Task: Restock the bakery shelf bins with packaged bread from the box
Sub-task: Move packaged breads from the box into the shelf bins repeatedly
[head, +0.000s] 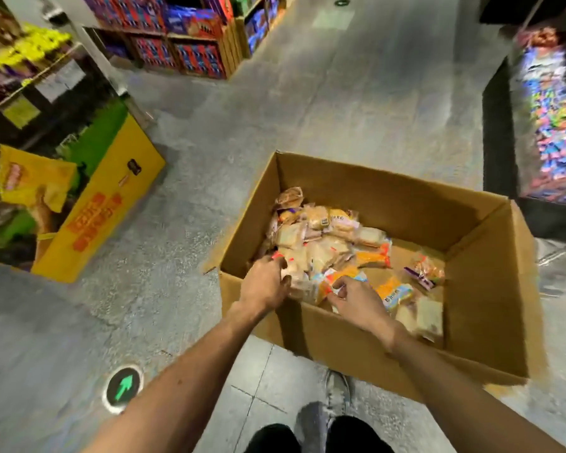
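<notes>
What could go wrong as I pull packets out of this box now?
1. The right hand only pinches the orange packet by its edge, so it may slip or the wrapper may tear.
2. The left hand grips pale packets within a loose heap. Neighbouring packets might get squashed or dragged over the box wall.
3. The shoe stands close to the box, so a step forward could kick it.

Yellow display carton, floor arrow sticker
</notes>
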{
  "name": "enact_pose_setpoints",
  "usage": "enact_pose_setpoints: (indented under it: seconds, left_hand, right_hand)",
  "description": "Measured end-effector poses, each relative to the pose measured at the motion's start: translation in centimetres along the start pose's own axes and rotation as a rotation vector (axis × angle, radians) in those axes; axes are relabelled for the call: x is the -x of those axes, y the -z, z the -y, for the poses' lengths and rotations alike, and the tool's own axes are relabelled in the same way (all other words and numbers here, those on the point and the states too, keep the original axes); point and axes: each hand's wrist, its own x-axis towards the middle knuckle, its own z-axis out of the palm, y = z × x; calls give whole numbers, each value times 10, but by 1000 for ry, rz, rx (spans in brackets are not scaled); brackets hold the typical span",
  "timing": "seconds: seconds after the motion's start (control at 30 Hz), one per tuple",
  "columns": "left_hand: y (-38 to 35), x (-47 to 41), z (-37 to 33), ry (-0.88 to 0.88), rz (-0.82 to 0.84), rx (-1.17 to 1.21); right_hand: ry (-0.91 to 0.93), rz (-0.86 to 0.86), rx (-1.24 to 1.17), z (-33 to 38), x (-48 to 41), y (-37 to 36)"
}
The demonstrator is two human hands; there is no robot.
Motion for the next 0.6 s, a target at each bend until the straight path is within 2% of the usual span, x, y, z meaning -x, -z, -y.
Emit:
enact_pose_setpoints:
  seconds: [0.17,0.37,0.5,0.6]
  left_hand:
    - [-20,-83,39,99,150,-210]
    - [-66,-152,85,-84,573,-431]
    - [-81,-174,91,-231,674,-631]
    - [-94,-182,99,-231,748,-539]
  right_hand:
    - [-181,206,-89,-6,-79,-32]
    - [-331,409,-265,-15,-129,-80]
    - [-218,441,-62,-15,-156,-110]
    - [-110,535,94,-7,-172,-123]
